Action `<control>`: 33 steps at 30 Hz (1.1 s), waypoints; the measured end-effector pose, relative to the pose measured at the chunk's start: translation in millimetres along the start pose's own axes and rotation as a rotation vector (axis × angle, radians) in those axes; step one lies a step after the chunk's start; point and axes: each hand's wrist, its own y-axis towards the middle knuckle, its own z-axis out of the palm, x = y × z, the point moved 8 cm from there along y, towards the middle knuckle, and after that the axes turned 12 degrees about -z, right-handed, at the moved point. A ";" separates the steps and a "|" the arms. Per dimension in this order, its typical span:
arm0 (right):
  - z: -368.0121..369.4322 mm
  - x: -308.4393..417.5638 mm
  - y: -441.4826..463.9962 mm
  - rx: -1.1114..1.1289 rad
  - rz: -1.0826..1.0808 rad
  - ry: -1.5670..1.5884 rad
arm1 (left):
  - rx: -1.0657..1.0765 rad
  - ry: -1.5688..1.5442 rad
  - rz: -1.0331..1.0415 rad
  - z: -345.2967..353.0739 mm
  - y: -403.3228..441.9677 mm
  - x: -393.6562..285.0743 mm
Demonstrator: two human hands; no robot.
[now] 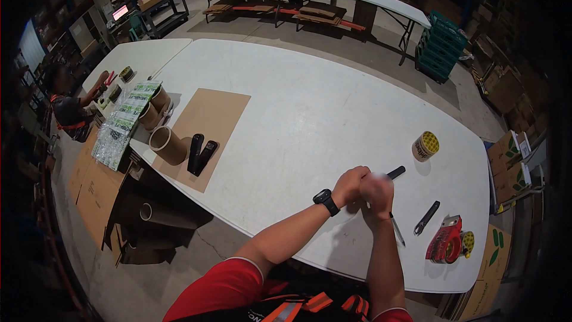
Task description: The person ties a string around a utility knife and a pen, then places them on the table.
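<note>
My left hand [350, 186], below a black wristwatch [325, 201], is closed and pressed against my right hand [377, 193] above the table's near side. A blur covers the right hand's fingers; anything between the hands is hidden. Just past them a slim black object [396, 172] shows; I cannot tell whether it is touched. By my right wrist lies a thin pen-like object [398, 230]. Further right are a black utility knife [426, 217] and a red tape dispenser [444, 241] with a yellow-cored roll. A tape roll [425, 146] stands beyond.
On the white table [286, 107], a cardboard sheet [220, 119] bears a cardboard tube [167, 145] and two black staplers [201, 155]. Plastic-wrapped packages [128, 120] sit at the left edge. Another person [71, 104] works there. Green crates [441, 48] stand behind right.
</note>
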 end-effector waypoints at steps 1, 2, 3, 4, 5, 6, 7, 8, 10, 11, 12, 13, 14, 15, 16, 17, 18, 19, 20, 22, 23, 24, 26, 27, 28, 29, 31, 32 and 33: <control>0.5 -0.6 -0.5 -0.001 0.000 0.000 | 0.001 0.000 0.001 0.4 -0.1 0.0; 0.8 -2.5 -1.0 -0.015 0.003 0.001 | 0.002 0.004 -0.011 1.0 0.2 1.1; 0.4 -2.8 -1.5 -0.028 0.006 0.003 | 0.003 0.008 -0.023 1.2 0.1 1.7; 0.8 -2.7 -2.0 -0.028 0.006 0.003 | 0.003 0.008 -0.023 1.0 0.1 1.3; 0.5 -2.0 -2.5 -0.037 0.002 -0.005 | 0.012 0.010 -0.023 1.5 -0.1 0.9; -0.2 -1.5 -2.9 -0.045 -0.002 -0.012 | 0.020 0.011 -0.023 2.5 0.0 1.5; -0.5 -3.0 -3.2 -0.046 -0.002 -0.013 | 0.020 0.011 -0.022 3.0 0.3 1.9; 0.2 -4.4 -3.4 -0.034 -0.021 -0.028 | 0.030 0.011 -0.036 4.3 0.4 3.3; 0.8 -5.2 -3.1 -0.024 -0.040 -0.043 | 0.041 0.011 -0.047 6.1 0.4 3.9; 0.7 -4.0 -2.6 -0.030 -0.068 -0.038 | 0.045 0.025 -0.059 6.6 0.4 4.9; -0.2 -1.4 -1.4 -0.037 -0.095 -0.033 | 0.049 0.039 -0.071 7.2 0.8 5.4; -0.7 -0.6 -0.7 -0.040 -0.097 -0.034 | 0.049 0.040 -0.067 7.3 0.8 4.8; -1.6 2.3 -0.4 -0.051 -0.122 -0.049 | 0.054 0.041 -0.073 7.8 0.3 5.1; -2.6 5.3 0.0 -0.062 -0.146 -0.064 | 0.058 0.042 -0.079 8.3 0.0 5.4; -3.1 5.9 0.2 -0.063 -0.146 -0.064 | 0.059 0.043 -0.078 8.9 -0.4 5.2; -3.0 6.0 0.5 -0.057 -0.142 -0.062 | 0.054 0.060 -0.080 9.5 -0.6 5.3; -2.8 6.0 0.3 -0.051 -0.137 -0.060 | 0.050 0.077 -0.081 10.1 -1.0 5.3; -2.8 6.3 0.1 -0.053 -0.137 -0.061 | 0.051 0.078 -0.079 10.4 -1.1 5.0; -2.8 6.3 -0.3 -0.055 -0.129 -0.069 | 0.058 0.095 -0.088 10.7 -1.0 5.6; -2.2 8.0 0.7 -0.061 -0.127 -0.082 | 0.063 0.111 -0.090 10.2 0.1 6.8; -2.3 9.8 0.2 -0.069 -0.134 -0.093 | 0.054 0.088 -0.099 8.5 -0.3 7.7; -4.2 11.2 -0.1 -0.084 -0.139 -0.108 | 0.052 0.067 -0.101 8.8 0.5 7.5; -6.3 16.1 -0.3 -0.090 -0.141 -0.092 | 0.057 0.087 -0.088 9.7 0.1 4.6; -6.9 18.9 0.7 -0.096 -0.137 -0.080 | 0.043 0.107 -0.091 7.9 0.3 5.2; -6.6 19.8 0.8 -0.076 -0.139 -0.061 | 0.006 0.141 -0.041 7.5 0.6 3.5; -6.1 22.5 2.0 -0.055 -0.158 -0.067 | 0.009 0.142 -0.056 8.9 1.3 7.4; -4.4 31.2 0.5 -0.008 -0.245 -0.138 | 0.036 0.073 -0.129 6.2 2.3 8.1; -3.4 32.2 -0.3 -0.007 -0.249 -0.141 | 0.033 0.070 -0.125 4.0 2.9 6.6; -9.1 41.5 1.4 -0.070 -0.167 -0.130 | -0.010 0.060 -0.108 -1.3 3.6 4.6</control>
